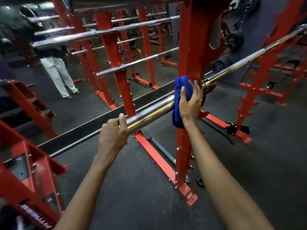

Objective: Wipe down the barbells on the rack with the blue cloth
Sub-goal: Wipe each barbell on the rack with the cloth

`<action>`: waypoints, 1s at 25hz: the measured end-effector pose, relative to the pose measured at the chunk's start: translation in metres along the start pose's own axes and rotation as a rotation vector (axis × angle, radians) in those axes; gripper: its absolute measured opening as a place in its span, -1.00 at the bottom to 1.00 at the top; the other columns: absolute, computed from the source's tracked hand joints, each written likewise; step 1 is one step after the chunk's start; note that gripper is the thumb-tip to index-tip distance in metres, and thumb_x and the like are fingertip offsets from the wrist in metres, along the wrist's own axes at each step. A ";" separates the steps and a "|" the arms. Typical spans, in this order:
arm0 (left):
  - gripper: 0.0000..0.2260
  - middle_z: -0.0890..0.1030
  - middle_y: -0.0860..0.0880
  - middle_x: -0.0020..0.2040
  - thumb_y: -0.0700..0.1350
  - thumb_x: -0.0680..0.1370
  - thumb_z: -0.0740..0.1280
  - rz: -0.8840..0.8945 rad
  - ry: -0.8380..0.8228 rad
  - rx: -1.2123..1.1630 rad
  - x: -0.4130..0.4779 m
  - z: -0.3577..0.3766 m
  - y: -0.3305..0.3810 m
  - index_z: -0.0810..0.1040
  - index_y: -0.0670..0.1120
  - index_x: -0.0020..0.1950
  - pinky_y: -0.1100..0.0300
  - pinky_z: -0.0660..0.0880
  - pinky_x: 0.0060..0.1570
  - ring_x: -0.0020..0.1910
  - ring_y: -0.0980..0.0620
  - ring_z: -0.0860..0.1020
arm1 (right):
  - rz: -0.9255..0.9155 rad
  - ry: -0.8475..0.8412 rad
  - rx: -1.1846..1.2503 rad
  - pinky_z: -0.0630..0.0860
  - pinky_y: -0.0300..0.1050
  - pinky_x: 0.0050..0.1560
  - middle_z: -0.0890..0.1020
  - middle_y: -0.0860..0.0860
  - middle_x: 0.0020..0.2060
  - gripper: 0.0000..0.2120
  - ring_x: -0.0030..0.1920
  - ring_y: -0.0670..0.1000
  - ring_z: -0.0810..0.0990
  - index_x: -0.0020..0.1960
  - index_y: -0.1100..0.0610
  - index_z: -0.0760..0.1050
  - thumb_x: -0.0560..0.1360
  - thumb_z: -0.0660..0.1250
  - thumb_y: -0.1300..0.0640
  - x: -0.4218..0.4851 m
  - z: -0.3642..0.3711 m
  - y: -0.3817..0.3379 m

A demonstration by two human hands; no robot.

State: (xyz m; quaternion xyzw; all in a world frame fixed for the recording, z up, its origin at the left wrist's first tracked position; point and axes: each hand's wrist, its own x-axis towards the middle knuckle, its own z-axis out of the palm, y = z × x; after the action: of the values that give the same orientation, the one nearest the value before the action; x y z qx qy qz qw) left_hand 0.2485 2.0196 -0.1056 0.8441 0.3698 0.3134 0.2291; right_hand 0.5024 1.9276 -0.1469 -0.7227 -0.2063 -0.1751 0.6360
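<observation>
The right hand [191,100] is clamping the blue cloth [178,92] against the barbell [149,113]. Its thumb is pressing on the near face of the fabric and its fingers are curling over the top, so the cloth is bunching round the chrome and hanging in a fold below the wrist. Along the sleeve towards the person, the left hand [114,130] is closing round the bar's free end, fingers wrapped over the top of it. A bare stretch of polished sleeve is shining between the two grips. Just past the cloth grip, on its far side, the sleeve is meeting its collar, and the bar is crossing the red rack upright [191,47] there. How it is seated on the rack is hidden by the hand and cloth. From that point the thinner shaft is running up and away to the right of the grip, towards a second red upright [259,67]. Above and to the left of both hands, other barbells [106,32] are lying level on more red frames, somewhat blurred. Further left of the left-hand grip a person in pale trousers [56,75] is standing on the dark floor [132,180]. Black weight plates [234,40] are hanging up to the right, above the cloth grip.
</observation>
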 end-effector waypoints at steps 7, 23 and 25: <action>-0.44 0.70 -0.12 0.01 0.24 0.69 -0.05 -0.200 -0.154 -0.297 0.000 0.001 -0.013 0.62 -0.07 0.20 0.08 0.58 -0.06 -0.09 -0.06 0.70 | -0.339 -0.033 -0.213 0.33 0.11 0.50 0.64 0.10 0.29 -0.56 0.41 0.18 0.51 0.31 0.17 0.59 0.61 0.25 -0.11 0.024 -0.014 0.016; -0.72 0.50 0.10 -0.05 0.08 0.72 0.01 0.165 0.143 -0.264 -0.040 0.024 -0.024 0.41 -0.02 0.26 0.40 0.40 -0.11 -0.11 0.16 0.49 | -0.408 -0.045 -0.185 0.41 0.21 0.37 0.69 0.06 0.10 -0.67 0.27 0.15 0.59 0.17 0.13 0.61 0.59 0.26 -0.06 0.037 -0.015 0.028; -0.71 0.53 0.12 0.04 0.10 0.72 0.00 0.152 0.087 -0.288 -0.040 0.019 -0.023 0.41 0.01 0.28 0.44 0.40 -0.04 0.00 0.15 0.54 | -0.347 -0.002 -0.183 0.35 0.21 0.44 0.68 0.07 0.14 -0.65 0.34 0.15 0.54 0.18 0.14 0.60 0.60 0.26 -0.10 0.034 -0.007 0.026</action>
State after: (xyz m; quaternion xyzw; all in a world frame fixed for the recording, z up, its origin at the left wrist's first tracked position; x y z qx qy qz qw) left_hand 0.2295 1.9999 -0.1479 0.8138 0.2659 0.4157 0.3070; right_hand 0.5454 1.9208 -0.1504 -0.7311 -0.3117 -0.2995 0.5278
